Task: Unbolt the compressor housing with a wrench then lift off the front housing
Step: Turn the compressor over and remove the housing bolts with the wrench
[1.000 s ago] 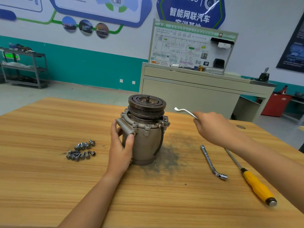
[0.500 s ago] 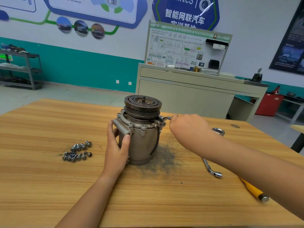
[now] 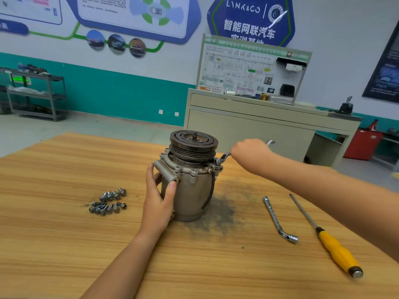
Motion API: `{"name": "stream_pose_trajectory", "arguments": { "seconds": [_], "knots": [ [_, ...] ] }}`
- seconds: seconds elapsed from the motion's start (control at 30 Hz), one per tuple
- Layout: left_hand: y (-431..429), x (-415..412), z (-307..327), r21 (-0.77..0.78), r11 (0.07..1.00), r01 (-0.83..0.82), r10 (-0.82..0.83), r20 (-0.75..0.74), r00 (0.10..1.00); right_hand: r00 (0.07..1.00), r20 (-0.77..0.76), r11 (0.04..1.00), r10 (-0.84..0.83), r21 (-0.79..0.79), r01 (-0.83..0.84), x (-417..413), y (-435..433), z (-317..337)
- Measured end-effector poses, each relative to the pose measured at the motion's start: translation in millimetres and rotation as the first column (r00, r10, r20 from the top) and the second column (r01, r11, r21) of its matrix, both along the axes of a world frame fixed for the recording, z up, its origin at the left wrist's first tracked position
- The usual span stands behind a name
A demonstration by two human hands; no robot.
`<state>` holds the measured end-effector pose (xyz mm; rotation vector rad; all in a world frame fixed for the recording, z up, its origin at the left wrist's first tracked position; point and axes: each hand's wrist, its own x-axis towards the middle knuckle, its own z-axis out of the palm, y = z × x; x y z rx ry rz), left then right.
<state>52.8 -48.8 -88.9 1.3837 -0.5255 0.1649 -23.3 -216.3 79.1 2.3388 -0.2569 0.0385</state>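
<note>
Right grip (image 3: pixel 250 154) clenches the wrench (image 3: pixel 224 157) seated on the front housing (image 3: pixel 183 170) rim, left grip (image 3: pixel 158 201) clasps the compressor (image 3: pixel 190 195) upright on the bench (image 3: pixel 64 244), so I judge unbolting unfinished: loose bolts (image 3: pixel 108 201) piled aside, housing not lifted.

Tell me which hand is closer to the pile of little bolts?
Left. The left hand grips the compressor beside the bolts; the right hand holds the wrench beyond the compressor.
</note>
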Motion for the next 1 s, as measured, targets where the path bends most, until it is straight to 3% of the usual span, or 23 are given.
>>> {"name": "stream_pose_trajectory", "arguments": {
  "seconds": [0.2,0.3,0.4,0.47,0.53,0.67,0.83,1.0],
  "knots": [
    [-0.1,1.7,1.5,0.007,1.000,-0.009,0.009,0.006,1.000,0.931,0.279,0.953,0.234,0.122,-0.276,33.0,-20.1,-21.7],
    [0.6,0.9,1.0,0.007,1.000,-0.009,0.009,0.009,1.000,0.884,0.442,0.916,0.154,0.272,-0.295,28.3,-23.6,-22.5],
    [0.9,0.2,1.7,0.014,1.000,-0.013,0.013,0.008,1.000,0.753,0.653,0.712,-0.083,0.567,-0.413,7.9,-16.0,-19.2],
    [0.7,0.2,1.8,0.016,1.000,-0.017,0.017,0.009,1.000,0.750,0.655,0.615,-0.095,0.631,-0.473,-11.0,-7.2,-18.2],
    [0.4,0.1,2.3,0.021,1.000,-0.020,0.020,0.013,1.000,0.811,0.585,0.682,-0.030,0.605,-0.411,-32.4,0.9,-19.0],
    [-0.2,1.0,-0.3,0.022,1.000,-0.012,0.012,0.014,1.000,0.904,0.428,0.917,0.011,0.356,-0.180,-61.0,13.0,-21.7],
    [0.7,-0.7,1.5,0.028,0.999,-0.025,0.025,0.010,1.000,0.962,0.275,0.960,-0.009,0.271,-0.069,-60.2,28.4,-19.8],
    [-1.1,1.8,-2.0,0.049,0.998,-0.039,0.039,0.006,0.999,0.986,0.150,0.986,0.076,0.136,-0.097,-55.9,41.2,-10.5]
  ]
}}
